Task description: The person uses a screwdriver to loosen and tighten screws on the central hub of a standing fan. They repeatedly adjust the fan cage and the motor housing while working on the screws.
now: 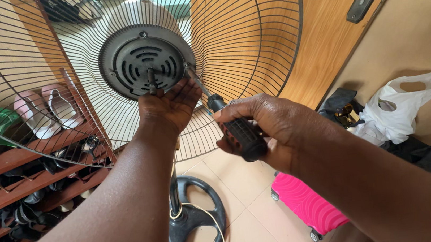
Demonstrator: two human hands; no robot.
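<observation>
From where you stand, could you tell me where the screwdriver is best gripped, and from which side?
Grip the screwdriver by its thick, ribbed black handle, coming from the right, as the right hand does. Its thin shaft slants up-left to the fan's motor housing, where the left hand already crowds the left side.

I see thin dark metal wire on the fan guard [250, 42], a matt grey motor plate [146, 61] (probably plastic), and a ribbed black screwdriver [238, 132] handle.

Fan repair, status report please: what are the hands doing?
Left hand braced on the fan motor hub, beside the shaft. Right hand grips screwdriver, tip at hub's right edge. Rear wire guard still mounted; nothing blocking.
</observation>
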